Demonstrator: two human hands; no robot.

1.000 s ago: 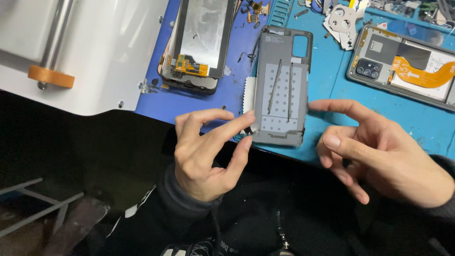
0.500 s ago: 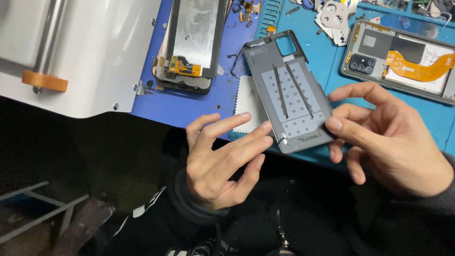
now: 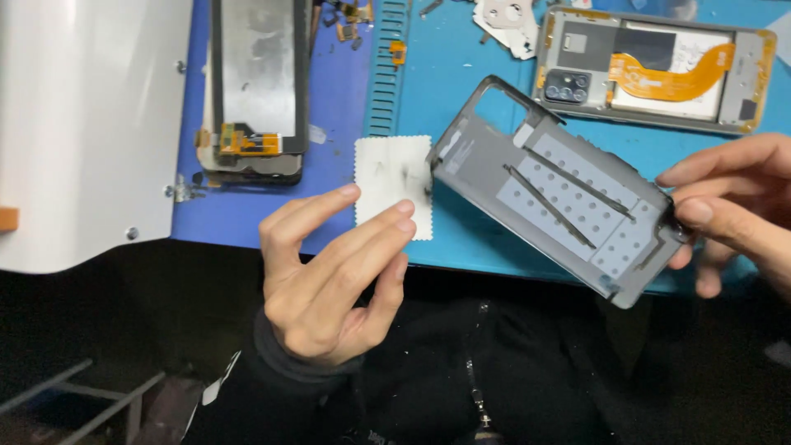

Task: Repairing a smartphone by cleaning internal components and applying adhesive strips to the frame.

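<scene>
Right hand (image 3: 733,210): pinching lower right end of grey plastic phone back cover (image 3: 560,194), raised tilted over blue work mat (image 3: 494,99) | cover long axis: upper left to lower right | left hand (image 3: 329,280): open, empty, fingers spread, left of cover, apart, near white cloth square (image 3: 391,185) | nearer hand: right

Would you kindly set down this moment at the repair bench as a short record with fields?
Right hand: right hand pinches one end of the grey plastic phone back cover, tilted above the mat.
Left hand: left hand open, holding nothing, fingertips at the small white scalloped cloth.
Surface: blue work mat.
Top right: opened phone frame with orange flex cable.
Top left: detached phone screen panel, beside a white machine housing.
</scene>
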